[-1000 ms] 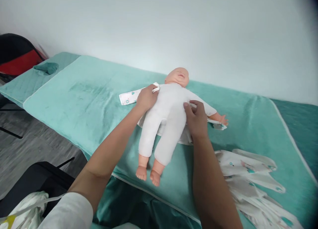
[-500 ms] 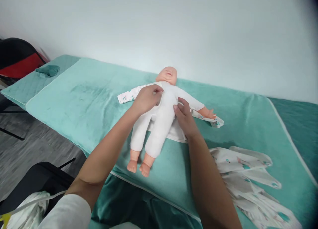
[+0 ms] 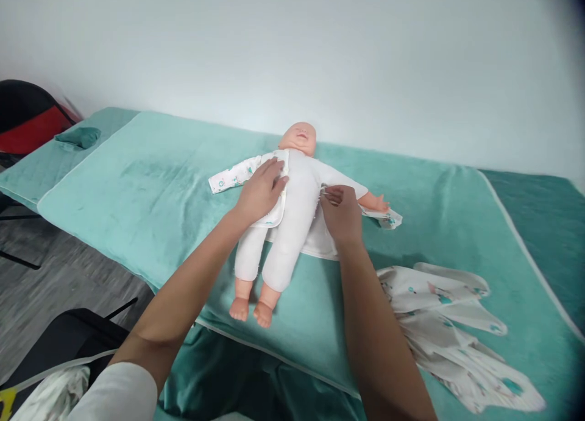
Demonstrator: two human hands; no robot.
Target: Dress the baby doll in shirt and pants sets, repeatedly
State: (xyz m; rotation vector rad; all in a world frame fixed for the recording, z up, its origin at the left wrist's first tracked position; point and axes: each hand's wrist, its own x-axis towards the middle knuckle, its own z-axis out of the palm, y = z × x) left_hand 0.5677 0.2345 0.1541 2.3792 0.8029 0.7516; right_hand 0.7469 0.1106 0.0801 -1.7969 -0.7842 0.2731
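A baby doll (image 3: 301, 205) with a white cloth body lies on its back, head toward the wall. A printed white baby shirt (image 3: 232, 175) is partly on it. One sleeve covers the doll's arm on the left, while the other sleeve lies flat under the bare-handed arm on the right. My left hand (image 3: 261, 192) rests flat, fingers stretched, on the shirt's front panel over the doll's chest and belly. Beside the doll's flank, my right hand (image 3: 342, 211) has its fingers pinched on a white edge of the shirt; the fingertips are partly hidden.
The doll lies on a bed with a green cover (image 3: 159, 189) against a white wall. More printed baby clothes (image 3: 452, 329) lie at the right front. A black chair (image 3: 68, 342) with cloth on it stands at the left front, and a black and red chair (image 3: 31, 119) at the far left.
My left hand has gone from a pinch at the shirt's edge to lying flat, and the front panel now covers part of the belly. My right hand has closed on the shirt at the side.
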